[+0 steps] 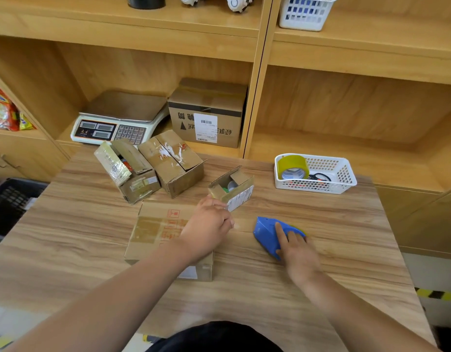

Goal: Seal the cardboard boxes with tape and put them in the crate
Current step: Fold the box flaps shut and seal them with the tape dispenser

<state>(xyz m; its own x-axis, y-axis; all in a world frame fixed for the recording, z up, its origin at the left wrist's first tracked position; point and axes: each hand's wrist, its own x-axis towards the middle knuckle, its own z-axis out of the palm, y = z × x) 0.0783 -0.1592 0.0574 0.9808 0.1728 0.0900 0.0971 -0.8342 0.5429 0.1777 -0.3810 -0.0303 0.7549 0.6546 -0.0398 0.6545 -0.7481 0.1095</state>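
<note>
One tape dispenser (266, 233), nose far-left, right hand (298, 252) flat on it, left hand (206, 224) unclear

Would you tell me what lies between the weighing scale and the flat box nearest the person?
Head view: an open box and a torn-tape box, side by side, lie between the scale and the flat box.

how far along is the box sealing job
Early. Done: nothing clearly; the flat box in front carries tape, but sits on the table, not in the black crate. In hand: right hand rests on the blue tape dispenser, left hand by the small open box. Left: sealing and crating the table's four boxes.
</note>
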